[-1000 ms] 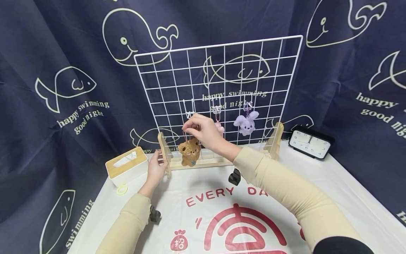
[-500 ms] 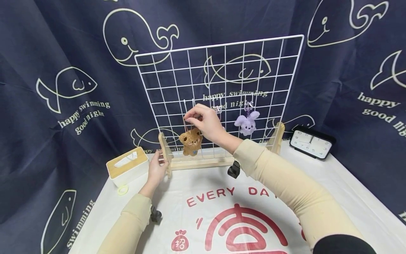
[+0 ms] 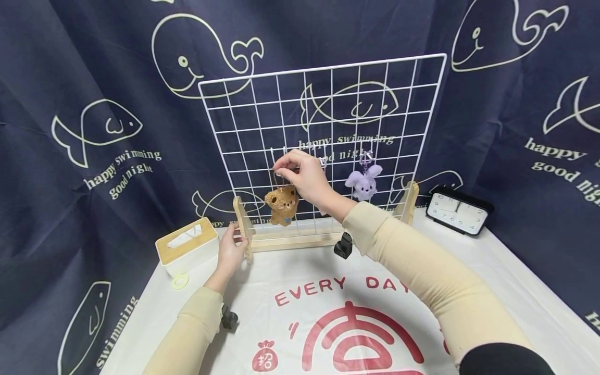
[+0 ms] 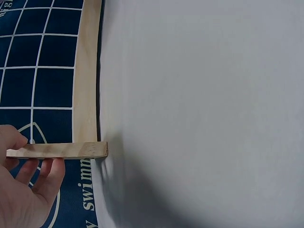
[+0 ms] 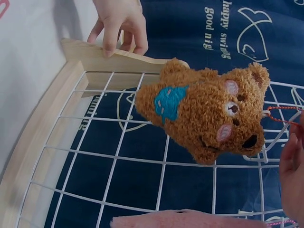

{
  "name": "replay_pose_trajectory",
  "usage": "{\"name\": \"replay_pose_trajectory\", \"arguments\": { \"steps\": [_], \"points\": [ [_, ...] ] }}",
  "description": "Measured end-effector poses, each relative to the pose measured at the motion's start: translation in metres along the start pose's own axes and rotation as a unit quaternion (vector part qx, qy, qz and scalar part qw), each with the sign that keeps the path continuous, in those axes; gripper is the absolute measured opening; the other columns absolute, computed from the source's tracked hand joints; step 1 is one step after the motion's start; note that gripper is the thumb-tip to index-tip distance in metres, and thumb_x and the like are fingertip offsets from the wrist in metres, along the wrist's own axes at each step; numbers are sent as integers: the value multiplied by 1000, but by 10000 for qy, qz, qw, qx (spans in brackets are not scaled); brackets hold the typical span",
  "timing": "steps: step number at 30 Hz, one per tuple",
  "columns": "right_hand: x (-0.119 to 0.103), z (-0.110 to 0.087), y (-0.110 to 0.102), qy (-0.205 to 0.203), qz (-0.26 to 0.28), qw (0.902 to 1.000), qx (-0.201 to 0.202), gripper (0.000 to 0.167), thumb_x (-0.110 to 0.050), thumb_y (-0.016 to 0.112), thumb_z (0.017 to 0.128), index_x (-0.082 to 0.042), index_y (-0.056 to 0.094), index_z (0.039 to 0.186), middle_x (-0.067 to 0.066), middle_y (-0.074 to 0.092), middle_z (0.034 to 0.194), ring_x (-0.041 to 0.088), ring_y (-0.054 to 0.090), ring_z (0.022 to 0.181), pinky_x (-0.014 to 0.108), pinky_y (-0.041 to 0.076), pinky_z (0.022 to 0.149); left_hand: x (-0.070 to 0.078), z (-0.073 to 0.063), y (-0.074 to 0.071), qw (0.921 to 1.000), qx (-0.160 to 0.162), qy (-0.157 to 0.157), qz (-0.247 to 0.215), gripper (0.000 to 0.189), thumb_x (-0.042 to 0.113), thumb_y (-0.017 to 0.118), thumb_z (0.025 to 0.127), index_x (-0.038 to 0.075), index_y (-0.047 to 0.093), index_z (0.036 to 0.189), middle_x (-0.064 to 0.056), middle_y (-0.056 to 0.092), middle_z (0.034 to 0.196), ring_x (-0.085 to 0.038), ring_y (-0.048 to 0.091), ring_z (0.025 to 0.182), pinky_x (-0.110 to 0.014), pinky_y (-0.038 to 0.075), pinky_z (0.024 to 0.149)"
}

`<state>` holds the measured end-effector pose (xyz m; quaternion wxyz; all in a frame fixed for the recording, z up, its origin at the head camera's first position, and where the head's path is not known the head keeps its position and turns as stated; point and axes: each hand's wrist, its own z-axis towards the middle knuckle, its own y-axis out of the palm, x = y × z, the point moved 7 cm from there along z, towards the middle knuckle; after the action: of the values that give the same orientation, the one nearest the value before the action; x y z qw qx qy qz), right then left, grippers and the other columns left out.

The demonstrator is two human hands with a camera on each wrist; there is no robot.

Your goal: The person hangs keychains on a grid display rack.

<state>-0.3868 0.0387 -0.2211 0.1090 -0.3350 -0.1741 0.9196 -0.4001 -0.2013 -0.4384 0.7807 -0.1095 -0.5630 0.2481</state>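
My right hand (image 3: 307, 177) pinches the thin reddish cord (image 5: 284, 108) of a fuzzy brown bear plush keychain (image 3: 283, 205). The bear dangles in front of the lower left of a white wire grid (image 3: 332, 112), its blue belly patch facing the right wrist camera. Close by the cord is a white hook (image 5: 273, 145) on the grid. My left hand (image 3: 232, 250) grips the left wooden upright (image 4: 61, 150) of the grid's stand, thumb on one face and fingers on the other. A pink plush (image 5: 185, 219) hangs beside the bear, mostly hidden behind my right hand in the head view.
A purple bunny plush (image 3: 363, 185) hangs on the grid further right. On the white-covered table stand a tissue box (image 3: 187, 250) at left and a clock (image 3: 459, 211) at right. A pale yellow ring (image 3: 180, 281) lies before the tissue box. A dark curtain (image 3: 117, 47) hangs behind.
My right hand has risen and shifted slightly right, lifting the bear keychain up toward the left hook. My left hand stays on the wooden upright.
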Motion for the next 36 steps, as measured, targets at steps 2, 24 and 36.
{"name": "replay_pose_trajectory", "arguments": {
  "steps": [2,24,36],
  "points": [
    [3,1,1,42,-15,10000,-8,5,-7,75,92,-4,75,95,4,68,95,15,65,82,26,55,71,0,0,0,10000,-14,-27,-4,44,-7,59,89,-5,52,132,-32,60,121,-48,62,110,-56,53,99],
    [26,4,5,280,-379,9989,25,9,-6,70,96,-5,78,100,5,70,99,17,64,85,28,55,76,-1,2,0,10000,8,60,-60,44,-7,60,87,-5,54,131,-30,61,119,-46,63,108,-53,55,98],
    [29,2,7,543,-528,9971,121,14,-4,68,97,-6,79,107,6,68,99,17,64,86,27,55,74,-3,2,0,10000,17,39,-27,44,-8,61,87,-6,53,131,-31,61,120,-46,63,108,-55,54,97]
  ]
}}
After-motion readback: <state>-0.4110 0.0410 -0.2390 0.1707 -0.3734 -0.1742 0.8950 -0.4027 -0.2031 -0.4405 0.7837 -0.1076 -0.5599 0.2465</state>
